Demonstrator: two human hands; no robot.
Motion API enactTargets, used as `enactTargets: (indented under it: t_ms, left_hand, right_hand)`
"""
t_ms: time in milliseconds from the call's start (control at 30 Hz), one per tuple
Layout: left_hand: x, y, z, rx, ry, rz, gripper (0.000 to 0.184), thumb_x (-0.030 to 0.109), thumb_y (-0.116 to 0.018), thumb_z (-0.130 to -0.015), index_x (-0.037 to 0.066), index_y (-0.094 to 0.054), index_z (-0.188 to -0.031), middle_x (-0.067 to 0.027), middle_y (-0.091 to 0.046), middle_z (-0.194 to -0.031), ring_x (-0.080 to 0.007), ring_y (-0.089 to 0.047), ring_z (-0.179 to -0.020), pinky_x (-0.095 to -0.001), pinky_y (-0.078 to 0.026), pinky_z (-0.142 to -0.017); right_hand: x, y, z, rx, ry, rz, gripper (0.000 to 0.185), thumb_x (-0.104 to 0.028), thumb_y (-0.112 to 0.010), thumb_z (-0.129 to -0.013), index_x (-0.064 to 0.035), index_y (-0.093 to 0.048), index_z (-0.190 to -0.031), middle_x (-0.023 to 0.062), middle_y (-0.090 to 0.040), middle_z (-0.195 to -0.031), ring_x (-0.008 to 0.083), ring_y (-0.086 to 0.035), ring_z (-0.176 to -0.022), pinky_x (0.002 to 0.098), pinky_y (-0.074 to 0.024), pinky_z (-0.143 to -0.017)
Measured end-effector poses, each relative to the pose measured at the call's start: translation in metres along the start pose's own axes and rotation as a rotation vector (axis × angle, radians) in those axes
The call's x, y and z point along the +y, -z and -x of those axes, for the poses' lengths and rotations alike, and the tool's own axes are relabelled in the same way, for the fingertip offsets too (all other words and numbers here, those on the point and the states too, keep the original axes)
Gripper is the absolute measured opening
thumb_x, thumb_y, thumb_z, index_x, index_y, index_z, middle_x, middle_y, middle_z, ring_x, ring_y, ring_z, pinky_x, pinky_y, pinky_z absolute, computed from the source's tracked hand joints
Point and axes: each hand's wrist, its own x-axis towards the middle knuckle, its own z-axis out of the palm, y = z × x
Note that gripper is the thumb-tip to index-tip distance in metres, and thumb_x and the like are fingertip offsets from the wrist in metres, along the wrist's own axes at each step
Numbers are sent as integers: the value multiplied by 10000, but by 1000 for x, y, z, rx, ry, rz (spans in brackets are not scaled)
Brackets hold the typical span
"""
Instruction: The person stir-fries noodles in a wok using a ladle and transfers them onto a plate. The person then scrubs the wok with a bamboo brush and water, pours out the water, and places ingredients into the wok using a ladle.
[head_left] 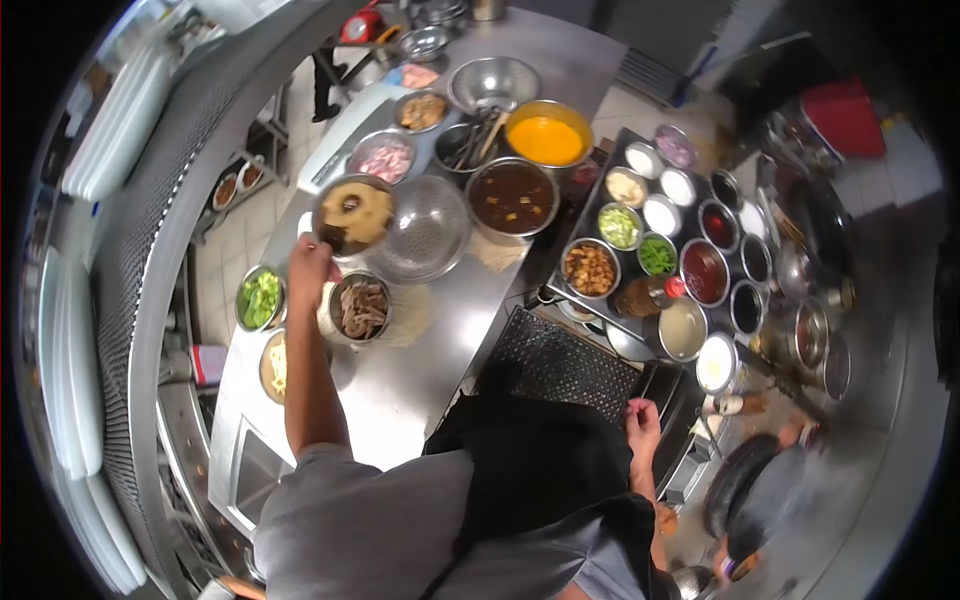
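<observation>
My left hand is closed on the near rim of a metal bowl with dark brown liquid and a pale tan mass in it. The bowl looks slightly blurred and overlaps the edge of a perforated metal colander. Just below that hand stands a metal container of sliced cooked meat. My right hand hangs low by my apron, near the dark perforated mat. Its fingers are curled, and no object shows in them.
Along the steel counter stand a bowl of pink raw meat, a pot of dark sauce, a pot of orange liquid and chopped greens. Several seasoning containers fill the right-hand station. Another person handles a wok.
</observation>
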Motion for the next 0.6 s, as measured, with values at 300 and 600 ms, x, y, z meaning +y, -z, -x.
enactTargets:
  t_ms: [300, 600]
  left_hand:
    - [74, -318, 255, -1331, -147, -22, 119, 8, -506, -907, 8, -524, -1024, -66, -592, -678, -136, -590, -481, -282, -486, -446]
    - [82, -449, 622, -2491, -405, -464, 266, 298, -555, -1045, 36, -527, -1089, -82, -660, -849, -147, -657, -689, -277, -528, -551]
  right_hand:
    - [-47, 40, 88, 130, 85, -557, 159, -136, -602, -1017, -39, -554, -1134, 41, -655, -917, 105, -632, -726, 270, -535, -656]
    - [106, 135, 363, 1350, 112, -771, 109, -77, -571, -987, -31, -552, -1084, 59, -654, -931, 98, -610, -629, 243, -541, -509]
